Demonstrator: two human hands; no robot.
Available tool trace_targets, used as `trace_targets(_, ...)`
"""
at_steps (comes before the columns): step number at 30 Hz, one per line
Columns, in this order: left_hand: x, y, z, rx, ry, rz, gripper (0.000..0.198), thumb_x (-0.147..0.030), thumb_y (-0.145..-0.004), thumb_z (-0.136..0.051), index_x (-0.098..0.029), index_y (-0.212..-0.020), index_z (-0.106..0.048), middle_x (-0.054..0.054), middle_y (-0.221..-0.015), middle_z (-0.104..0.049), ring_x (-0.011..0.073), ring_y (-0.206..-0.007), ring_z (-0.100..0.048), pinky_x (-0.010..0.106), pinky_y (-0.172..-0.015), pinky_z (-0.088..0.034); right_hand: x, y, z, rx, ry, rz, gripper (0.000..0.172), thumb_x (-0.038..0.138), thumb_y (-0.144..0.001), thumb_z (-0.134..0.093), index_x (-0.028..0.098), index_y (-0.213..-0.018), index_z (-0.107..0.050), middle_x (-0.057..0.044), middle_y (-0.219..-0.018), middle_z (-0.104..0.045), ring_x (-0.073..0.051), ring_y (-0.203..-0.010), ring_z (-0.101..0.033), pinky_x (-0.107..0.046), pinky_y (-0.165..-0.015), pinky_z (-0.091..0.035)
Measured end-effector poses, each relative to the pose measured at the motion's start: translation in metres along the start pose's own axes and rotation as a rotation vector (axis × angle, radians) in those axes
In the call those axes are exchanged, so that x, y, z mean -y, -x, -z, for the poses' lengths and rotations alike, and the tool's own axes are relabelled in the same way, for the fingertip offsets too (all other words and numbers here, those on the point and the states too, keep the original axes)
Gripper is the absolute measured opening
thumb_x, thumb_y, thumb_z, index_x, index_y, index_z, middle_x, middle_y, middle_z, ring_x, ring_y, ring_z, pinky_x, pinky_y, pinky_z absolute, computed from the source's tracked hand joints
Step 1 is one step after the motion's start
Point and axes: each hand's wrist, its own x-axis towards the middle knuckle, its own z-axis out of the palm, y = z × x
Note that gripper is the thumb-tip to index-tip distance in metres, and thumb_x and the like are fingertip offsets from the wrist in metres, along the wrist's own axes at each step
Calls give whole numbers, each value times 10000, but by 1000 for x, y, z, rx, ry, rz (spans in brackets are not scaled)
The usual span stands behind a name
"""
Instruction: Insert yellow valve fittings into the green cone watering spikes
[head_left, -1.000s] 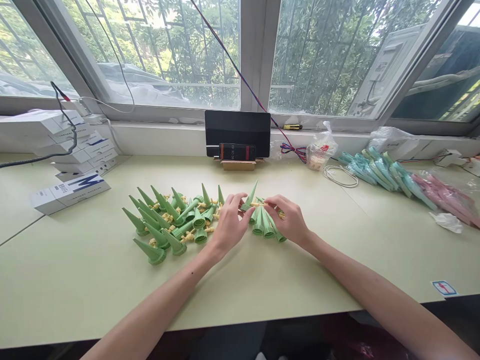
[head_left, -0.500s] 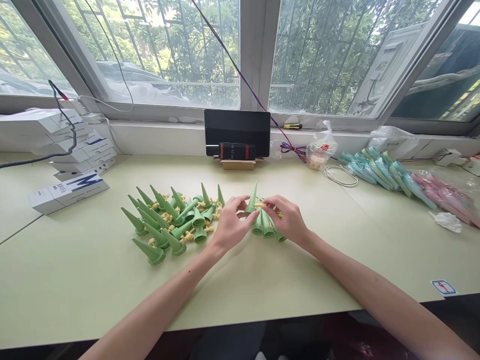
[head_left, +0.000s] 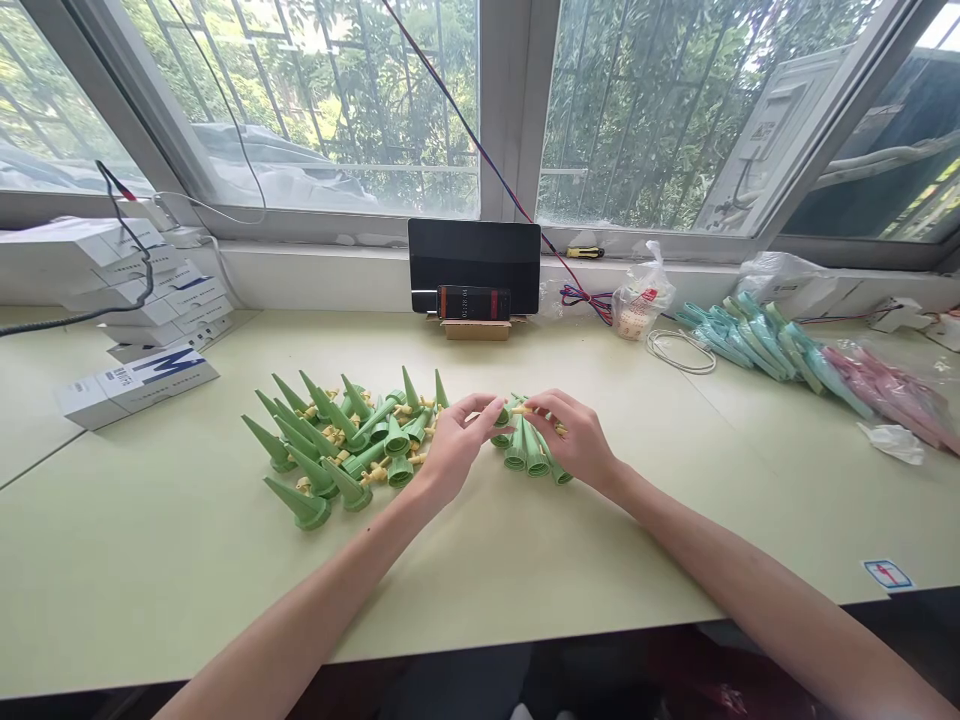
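My left hand [head_left: 459,442] is closed, its thumb and fingers on a green cone-shaped watering spike [head_left: 501,416]. The spike is tipped so its wide base faces me, and the fingers cover part of it. Just to the right, my right hand [head_left: 574,435] pinches a small yellow valve [head_left: 520,410] close to that spike. Several green spikes [head_left: 535,462] lie side by side below the hands, open ends toward me. Left of my left hand is a pile of green spikes [head_left: 349,485] with yellow valves [head_left: 375,474] among them.
White boxes [head_left: 139,385] are stacked at the left. A tablet [head_left: 475,255] and a phone [head_left: 474,303] stand against the sill on a cardboard stand [head_left: 476,330]. Bagged blue-green pieces [head_left: 772,340] and pink pieces [head_left: 892,390] lie at the right, near a coiled white cable [head_left: 681,352].
The green spike in my left hand has tipped from upright to base toward me. My left fingers have shifted around it. My right hand stays nearly still with the yellow valve.
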Motion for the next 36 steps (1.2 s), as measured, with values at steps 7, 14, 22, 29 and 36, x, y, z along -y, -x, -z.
trace_targets(7, 1, 0, 3, -39, 0, 17, 357, -358, -690, -819, -168, -962, -689, 29, -903, -639, 163, -829, -642, 366, -876, -527, 1, -1, 1, -9, -15, -13, 91, 230, -969, -535, 217, -962, -625, -50, -898, -658, -142, -706, -608, -256, -604, -499)
trace_targets(14, 0, 0, 4, -7, -22, 30, 524, -309, -631, -855, -177, -1098, -659, 105, -1113, -686, 231, -1006, -645, 368, -895, -494, 1, 0, 1, -13, -36, -33, 93, 223, -968, -537, 218, -975, -630, -55, -927, -662, -150, -737, -620, -269, -633, -510)
trace_targets(22, 4, -1, 6, 58, -104, 0, 546, -303, -695, -824, -177, -1191, -635, 121, -1203, -691, 267, -1120, -633, 396, -958, -502, 1, -1, 0, -4, -52, -35, 94, 228, -971, -540, 218, -986, -633, -57, -925, -660, -151, -738, -620, -272, -644, -509)
trace_targets(29, 3, 1, 3, 134, -222, -93, 483, -349, -800, -732, -191, -1236, -597, 91, -1092, -728, 234, -1006, -679, 370, -901, -537, -1, 0, 1, 7, -27, -34, 116, 236, -984, -511, 209, -999, -622, -59, -901, -641, -156, -751, -598, -269, -643, -483)
trace_targets(36, 7, 1, 4, 149, -264, -142, 453, -333, -829, -699, -198, -1246, -585, 83, -1080, -719, 222, -990, -676, 374, -908, -542, -2, 0, 0, 40, 9, -76, 171, 282, -1003, -473, 209, -927, -608, -42, -834, -619, -153, -700, -547, -274, -624, -441)
